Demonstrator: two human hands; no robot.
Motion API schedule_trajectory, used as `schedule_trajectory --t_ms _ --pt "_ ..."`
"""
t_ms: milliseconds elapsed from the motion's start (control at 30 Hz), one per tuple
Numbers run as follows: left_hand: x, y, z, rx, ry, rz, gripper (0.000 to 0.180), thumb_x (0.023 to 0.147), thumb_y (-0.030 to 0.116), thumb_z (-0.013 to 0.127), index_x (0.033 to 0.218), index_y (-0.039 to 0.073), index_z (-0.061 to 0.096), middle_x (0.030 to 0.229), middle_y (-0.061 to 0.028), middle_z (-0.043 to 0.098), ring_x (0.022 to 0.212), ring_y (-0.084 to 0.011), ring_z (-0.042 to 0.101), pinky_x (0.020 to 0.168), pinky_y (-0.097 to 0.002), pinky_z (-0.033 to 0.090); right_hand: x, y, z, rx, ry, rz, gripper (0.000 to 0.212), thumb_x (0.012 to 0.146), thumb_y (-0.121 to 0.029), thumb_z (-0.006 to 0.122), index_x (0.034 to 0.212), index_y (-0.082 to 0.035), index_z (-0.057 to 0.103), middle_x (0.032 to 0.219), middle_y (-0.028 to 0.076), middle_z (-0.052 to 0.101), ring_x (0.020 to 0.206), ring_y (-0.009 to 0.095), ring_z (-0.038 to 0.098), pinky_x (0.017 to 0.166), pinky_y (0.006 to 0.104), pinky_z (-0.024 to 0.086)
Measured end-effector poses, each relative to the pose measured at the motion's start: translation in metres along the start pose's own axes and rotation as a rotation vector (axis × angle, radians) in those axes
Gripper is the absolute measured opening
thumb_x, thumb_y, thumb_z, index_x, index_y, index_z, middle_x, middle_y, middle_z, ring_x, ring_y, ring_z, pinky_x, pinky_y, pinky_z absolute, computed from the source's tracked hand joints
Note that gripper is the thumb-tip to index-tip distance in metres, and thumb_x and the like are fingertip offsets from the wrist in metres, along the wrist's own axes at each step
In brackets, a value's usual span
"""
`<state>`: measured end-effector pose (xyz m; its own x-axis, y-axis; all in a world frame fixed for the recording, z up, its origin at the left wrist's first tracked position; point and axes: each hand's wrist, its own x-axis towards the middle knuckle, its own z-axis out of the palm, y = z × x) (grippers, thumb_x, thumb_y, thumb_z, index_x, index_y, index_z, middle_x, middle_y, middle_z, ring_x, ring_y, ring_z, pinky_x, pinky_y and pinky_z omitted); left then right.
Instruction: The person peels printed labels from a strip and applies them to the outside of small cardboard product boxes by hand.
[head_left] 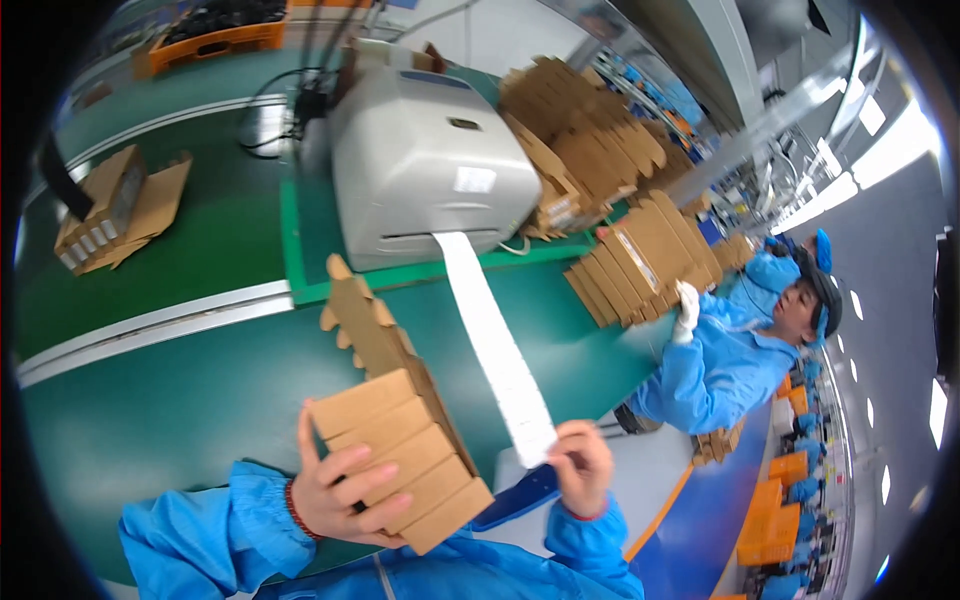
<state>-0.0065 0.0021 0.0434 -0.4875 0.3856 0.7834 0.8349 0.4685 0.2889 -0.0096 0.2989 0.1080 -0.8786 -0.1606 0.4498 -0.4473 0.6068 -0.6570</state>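
Note:
My left hand grips several folded brown cardboard boxes, its fingers spread across their ends. An open flap with scalloped tabs stands up beyond them. Between the thumb and fingers of my right hand is pinched the free end of a long white label strip. The strip runs from the front slot of a grey label printer, which stands at the back of the green table. The strip hangs slanting toward me, just right of the boxes.
A conveyor belt runs at the left, carrying a cardboard box with an open flap. Stacked flat cartons lie behind the printer. To the right, a co-worker in blue handles more cartons. An orange crate is at the far left.

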Motion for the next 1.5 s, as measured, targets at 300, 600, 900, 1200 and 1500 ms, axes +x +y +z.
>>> schedule_trajectory --t_ms 300,600,900,1200,1500 --pt "0.001 0.007 -0.008 -0.057 0.017 0.002 0.05 0.072 0.059 0.053 0.11 0.027 0.049 0.12 0.0005 0.042 0.113 -0.0206 0.037 0.088 -0.0742 0.014 0.08 -0.107 0.012 0.182 -0.302 -0.143 0.013 0.071 0.01 0.056 0.075 -0.002 0.058 0.073 0.008 0.055 0.061 0.012 0.055 0.05 0.023 0.043" --pt "0.002 0.008 -0.005 -0.055 0.015 -0.002 0.05 0.071 0.059 0.053 0.112 0.03 0.047 0.122 0.0013 0.039 0.116 -0.0187 0.035 0.087 -0.0736 0.017 0.109 -0.109 0.09 0.091 -0.412 -0.003 0.006 0.075 -0.003 0.064 0.074 0.001 0.06 0.062 0.003 0.055 0.048 0.004 0.048 0.042 0.0188 0.038" --pt "0.004 0.003 0.0 -0.061 -0.007 -0.001 0.05 0.072 0.06 0.053 0.112 0.03 0.046 0.122 0.0019 0.04 0.116 -0.0178 0.035 0.087 -0.0734 0.019 0.115 -0.106 0.095 -0.057 -0.419 -0.09 0.009 0.072 -0.007 0.067 0.073 -0.001 0.06 0.06 0.006 0.054 0.044 0.01 0.047 0.041 0.0218 0.038" --pt "0.004 0.0 0.002 -0.054 0.001 -0.004 0.051 0.07 0.061 0.053 0.111 0.029 0.049 0.121 0.0024 0.041 0.115 -0.0193 0.036 0.087 -0.0738 0.017 0.14 -0.024 0.063 -0.055 -0.115 0.106 0.043 0.069 -0.008 0.07 0.105 -0.006 0.045 0.08 0.005 0.051 0.063 0.015 0.052 0.052 0.0255 0.045" --pt "0.001 0.001 0.004 -0.038 0.006 -0.006 0.051 0.068 0.063 0.053 0.107 0.032 0.049 0.118 0.0039 0.042 0.115 -0.0193 0.034 0.087 -0.0745 0.015 0.07 0.062 0.062 0.781 -0.763 0.501 0.06 0.075 0.016 0.052 0.126 -0.008 0.032 0.118 0.011 0.045 0.106 0.018 0.049 0.088 0.0291 0.042"
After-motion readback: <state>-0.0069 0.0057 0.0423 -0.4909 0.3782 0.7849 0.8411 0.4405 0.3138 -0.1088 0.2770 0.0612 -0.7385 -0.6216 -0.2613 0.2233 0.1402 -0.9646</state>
